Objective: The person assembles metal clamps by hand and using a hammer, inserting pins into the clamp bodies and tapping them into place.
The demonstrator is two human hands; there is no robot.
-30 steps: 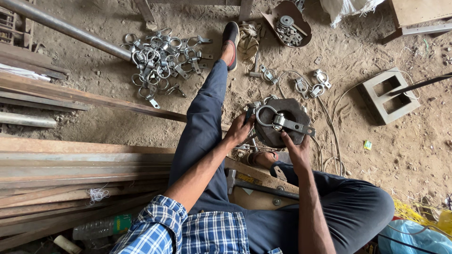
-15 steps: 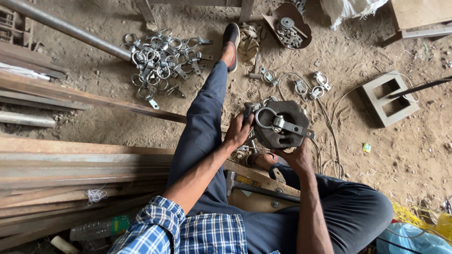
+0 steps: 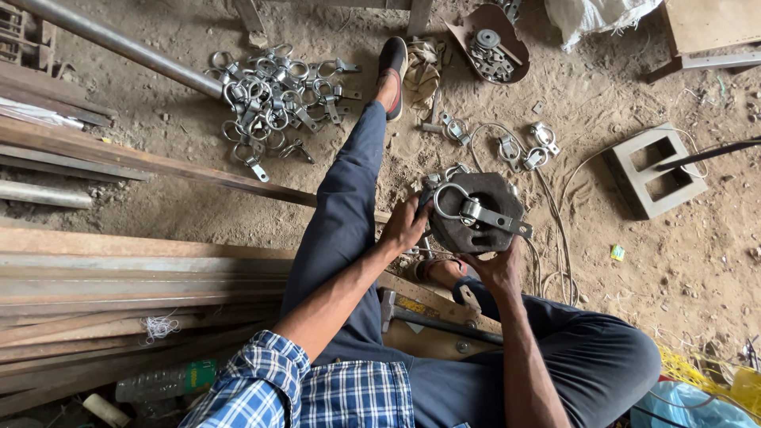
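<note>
Plastic bottle [image 3: 162, 382] with green label lies near the checked sleeve, beside stacked bars [image 3: 119, 277]. Hammer [image 3: 428, 315] on a wood block at the lap. Left hand [image 3: 404, 226] curled on the dark round block [image 3: 476, 212] left edge; right hand [image 3: 495, 269] cups its underside. Ring clamp [image 3: 476, 210] lies on top. Clamp pile [image 3: 269, 95] far on the floor.

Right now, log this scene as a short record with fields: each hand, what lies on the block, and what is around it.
left hand: grips the left edge of the dark round metal block
right hand: supports the block from below
on block: silver ring-and-bar metal clasp
behind: pile of silver ring clasps on sandy ground
left: rusty steel bars
right: grey hollow concrete block
</note>
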